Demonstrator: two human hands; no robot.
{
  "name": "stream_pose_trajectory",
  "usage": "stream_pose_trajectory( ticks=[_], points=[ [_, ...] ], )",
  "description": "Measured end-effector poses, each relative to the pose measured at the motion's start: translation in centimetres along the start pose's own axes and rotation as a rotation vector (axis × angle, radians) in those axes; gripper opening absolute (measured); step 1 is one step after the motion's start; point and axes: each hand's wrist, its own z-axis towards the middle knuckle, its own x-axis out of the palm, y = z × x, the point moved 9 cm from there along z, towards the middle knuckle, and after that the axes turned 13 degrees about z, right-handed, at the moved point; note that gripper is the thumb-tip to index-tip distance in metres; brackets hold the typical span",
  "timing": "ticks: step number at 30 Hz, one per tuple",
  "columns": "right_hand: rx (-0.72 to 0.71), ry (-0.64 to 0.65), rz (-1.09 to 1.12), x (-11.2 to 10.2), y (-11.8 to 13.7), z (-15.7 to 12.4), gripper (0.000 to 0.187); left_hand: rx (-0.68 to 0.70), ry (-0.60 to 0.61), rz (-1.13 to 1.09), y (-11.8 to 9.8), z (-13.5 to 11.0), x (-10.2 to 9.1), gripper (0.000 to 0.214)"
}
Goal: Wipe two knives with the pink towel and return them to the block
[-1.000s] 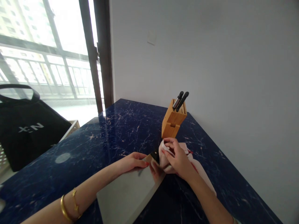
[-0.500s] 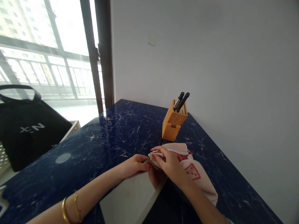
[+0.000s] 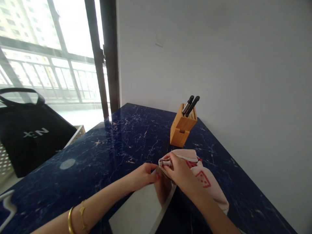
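Left hand [image 3: 143,177], fingers clenched on far end of steel cleaver [image 3: 137,208], blade reaching toward near edge of surface [image 3: 102,152]. Right hand [image 3: 180,172], fingers grasping pink cloth [image 3: 207,183], bunched against blade. Knife block [image 3: 181,130] beyond, near right edge.

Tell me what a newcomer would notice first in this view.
The eye goes first to the broad steel cleaver blade at the bottom centre, under the left hand, while the right hand presses a pink-and-red cloth against its upper end. Beyond them, a bamboo knife block with two knife handles stands on the dark blue marble counter, and a black tote bag sits at far left.
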Motion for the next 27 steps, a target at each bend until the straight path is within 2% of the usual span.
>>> stream_pose_trajectory(
  ticks=[5,11,13,16,20,27],
  points=[
    [-0.132,-0.052,-0.088,0.7,1.1,0.6,0.006,0.017,-0.025,0.04,-0.6,-0.2,0.1,0.023],
    [-0.048,0.042,-0.047,0.0,-0.1,0.0,0.012,-0.024,-0.019,-0.031,0.2,0.0,-0.1,0.029],
    [-0.028,0.038,-0.034,0.0,-0.4,-0.2,0.013,-0.03,-0.026,-0.032,0.3,0.0,-0.2,0.03],
    [-0.059,0.0,-0.016,0.2,-0.1,0.0,0.015,-0.019,-0.036,0.019,0.1,-0.1,-0.3,0.029],
    [-0.129,-0.007,-0.141,0.8,0.7,0.3,0.007,0.006,-0.051,0.044,-0.1,-0.1,-0.2,0.028],
    [-0.184,0.029,-0.261,0.4,2.0,-0.3,0.017,0.012,-0.026,0.056,0.0,-0.1,0.1,0.025]
  ],
)
